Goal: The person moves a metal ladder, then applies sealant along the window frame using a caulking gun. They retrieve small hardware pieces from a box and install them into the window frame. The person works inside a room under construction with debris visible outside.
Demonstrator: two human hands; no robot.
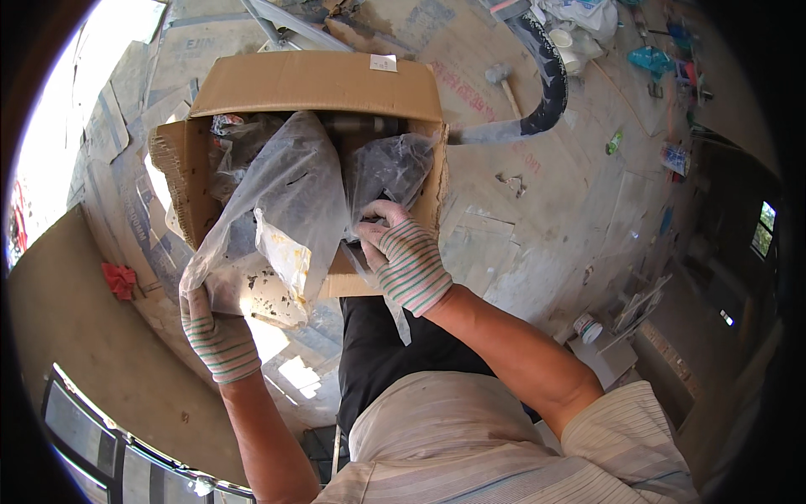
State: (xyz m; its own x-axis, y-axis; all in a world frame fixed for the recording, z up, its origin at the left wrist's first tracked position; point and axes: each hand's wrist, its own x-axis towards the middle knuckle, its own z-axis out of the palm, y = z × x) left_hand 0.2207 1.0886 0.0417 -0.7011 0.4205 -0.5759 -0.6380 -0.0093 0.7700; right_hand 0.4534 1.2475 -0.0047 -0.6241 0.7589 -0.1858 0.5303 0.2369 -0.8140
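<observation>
In front of me an open cardboard box [319,84] holds crumpled clear plastic and other things I cannot make out. A large translucent plastic bag [294,168] is drawn out over its near side. My left hand [217,336], in a striped work glove, is closed on the bag's left edge, outside the box. My right hand [407,265], gloved the same way, has its fingers curled on the plastic at the box's near right. A stained white scrap [284,252] shows against the bag. Dark clear-wrapped plastic [393,168] lies at the box's right end.
A thick dark hose [546,76] curves beside the box's right side. Near it on the dusty, board-covered floor lies a hammer [505,84]. Litter and bags [579,34] are scattered at the far right. A red cloth [119,280] lies by the left wall, and a small tub [587,328] stands right.
</observation>
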